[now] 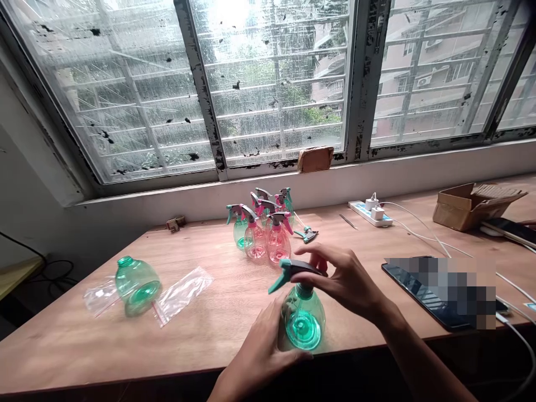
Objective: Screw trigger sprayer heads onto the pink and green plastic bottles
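Observation:
A clear green spray bottle stands upright near the table's front edge, its grey and teal spray head seated at the neck. My left hand wraps around the bottle's lower left side. From above, my right hand grips the spray head between thumb and fingers. Farther back stands a cluster of pink and green spray bottles. A loose spray head lies just right of that cluster. Over on the left, a green bottle without a head rests tilted on clear plastic bags.
A tablet-like black device lies on the right, partly blurred out. Behind it are a white power strip with cables and an open cardboard box. A brown block sits on the window ledge. The wooden table ends close before me.

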A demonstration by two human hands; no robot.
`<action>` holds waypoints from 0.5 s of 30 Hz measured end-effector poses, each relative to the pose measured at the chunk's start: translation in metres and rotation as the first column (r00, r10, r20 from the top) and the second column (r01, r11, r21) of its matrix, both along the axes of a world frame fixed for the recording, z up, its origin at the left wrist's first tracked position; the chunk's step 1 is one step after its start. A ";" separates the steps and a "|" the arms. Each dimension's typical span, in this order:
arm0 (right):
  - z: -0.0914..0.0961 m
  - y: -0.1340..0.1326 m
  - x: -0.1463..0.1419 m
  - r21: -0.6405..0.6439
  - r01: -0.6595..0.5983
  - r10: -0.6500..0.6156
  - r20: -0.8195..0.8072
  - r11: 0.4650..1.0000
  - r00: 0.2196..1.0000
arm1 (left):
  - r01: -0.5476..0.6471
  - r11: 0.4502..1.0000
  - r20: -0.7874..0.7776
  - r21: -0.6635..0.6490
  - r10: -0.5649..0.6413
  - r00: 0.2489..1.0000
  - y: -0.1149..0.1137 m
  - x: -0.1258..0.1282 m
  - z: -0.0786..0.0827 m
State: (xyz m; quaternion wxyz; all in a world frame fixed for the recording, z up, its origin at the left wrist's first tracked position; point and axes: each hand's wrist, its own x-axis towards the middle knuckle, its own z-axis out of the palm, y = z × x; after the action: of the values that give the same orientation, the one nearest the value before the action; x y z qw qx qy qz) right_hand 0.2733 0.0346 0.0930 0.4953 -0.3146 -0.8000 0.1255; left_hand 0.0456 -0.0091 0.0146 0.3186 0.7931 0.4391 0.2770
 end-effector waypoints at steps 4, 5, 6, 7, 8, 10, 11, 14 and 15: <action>0.004 -0.009 -0.001 -0.030 0.040 -0.039 0.024 0.999 0.999 | -0.001 1.000 0.025 -0.017 0.001 1.000 -0.001 0.002 0.004; 0.005 -0.010 0.001 -0.033 0.038 -0.037 0.023 0.999 0.999 | 0.000 1.000 0.025 -0.017 0.000 1.000 -0.001 0.002 0.004; 0.006 -0.010 0.003 -0.042 0.026 -0.025 0.013 0.999 1.000 | 0.003 1.000 0.023 -0.017 -0.002 1.000 -0.001 0.001 0.004; 0.007 -0.010 0.007 -0.058 0.002 -0.003 -0.003 0.998 1.000 | 0.007 1.000 0.021 -0.017 -0.007 1.000 -0.001 0.001 0.004; 0.008 -0.009 0.011 -0.080 -0.032 0.031 -0.016 0.996 0.999 | 0.013 1.000 0.020 -0.015 -0.013 1.000 -0.001 0.000 0.004; 0.008 -0.004 0.021 -0.132 -0.118 0.117 -0.011 0.984 0.993 | 0.024 1.000 0.022 -0.006 -0.024 0.999 -0.001 -0.001 0.002; 0.008 -0.001 0.027 -0.161 -0.162 0.165 0.010 0.974 0.986 | 0.027 1.000 0.025 0.002 -0.027 0.999 0.000 -0.001 0.002; 0.010 0.004 0.043 -0.254 -0.253 0.288 0.113 0.933 0.951 | 0.025 1.000 0.024 0.011 -0.025 0.999 0.000 -0.001 0.001; 0.011 0.005 0.046 -0.277 -0.255 0.305 0.153 0.926 0.940 | 0.021 1.000 0.021 0.007 -0.021 1.000 -0.001 -0.001 0.002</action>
State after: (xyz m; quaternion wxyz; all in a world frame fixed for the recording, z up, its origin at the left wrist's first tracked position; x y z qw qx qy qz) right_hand 0.3194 0.0395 0.1036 0.3481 -0.2678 -0.8584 0.2650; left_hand 0.0446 -0.0099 0.0163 0.3234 0.7957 0.4266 0.2833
